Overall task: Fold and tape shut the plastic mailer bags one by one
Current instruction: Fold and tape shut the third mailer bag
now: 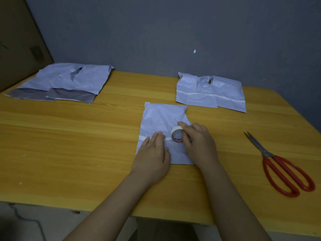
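Note:
A pale folded mailer bag [161, 117] lies flat in the middle of the wooden table [69, 145]. A strip of white tape [143, 137] runs across its fold from the left edge. My left hand [152, 157] lies flat on the bag, fingers pressing on the tape strip. My right hand [198, 141] grips the white tape roll [176, 135], which stands on the bag at the strip's right end.
Two unfolded mailer bags [66, 80] with grey flaps lie at the back left. Two taped bags [208, 92] lie at the back right. Red-handled scissors [284, 171] rest at the right. A cardboard sheet [19, 40] leans against the left wall.

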Available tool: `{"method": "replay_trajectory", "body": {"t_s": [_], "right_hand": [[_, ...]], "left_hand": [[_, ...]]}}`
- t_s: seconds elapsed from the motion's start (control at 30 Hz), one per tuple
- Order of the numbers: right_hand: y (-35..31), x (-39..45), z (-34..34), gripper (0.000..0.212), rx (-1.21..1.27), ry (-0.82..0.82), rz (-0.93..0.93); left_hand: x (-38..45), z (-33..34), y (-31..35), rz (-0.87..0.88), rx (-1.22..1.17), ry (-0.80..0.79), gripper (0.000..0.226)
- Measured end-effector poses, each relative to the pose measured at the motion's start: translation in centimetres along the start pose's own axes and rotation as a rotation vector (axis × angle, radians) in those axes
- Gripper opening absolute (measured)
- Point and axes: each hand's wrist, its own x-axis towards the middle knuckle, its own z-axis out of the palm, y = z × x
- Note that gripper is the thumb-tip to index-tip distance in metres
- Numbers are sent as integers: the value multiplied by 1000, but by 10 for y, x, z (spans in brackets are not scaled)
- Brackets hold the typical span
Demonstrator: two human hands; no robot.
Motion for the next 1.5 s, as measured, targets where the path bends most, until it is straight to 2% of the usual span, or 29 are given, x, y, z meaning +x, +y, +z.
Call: {"method": "replay_trajectory", "body": {"t_s": [0.17,0.37,0.5,0.7,0.87,1.2,1.5], "right_hand": [[0,0,1,36,-17,19,-5],[-3,1,-2,35,-52,64,-46],[-4,5,-2,36,-109,78,-105],[-1,5,-1,37,-140,61,-127],[-2,4,-2,39,-141,49,-134],[-2,4,-1,39,-175,52,-151],[-2,4,-1,39,-171,41,-126]], "left_hand": [[0,0,0,5,27,-17,75],[1,-2,1,-4,45,-69,57],[0,-2,1,-2,82,-70,63],[-1,-2,1,0,63,-71,58],[-1,-1,1,2,70,-75,71],[-1,-3,2,5,60,-68,58],[-1,0,1,3,80,-63,72]]}}
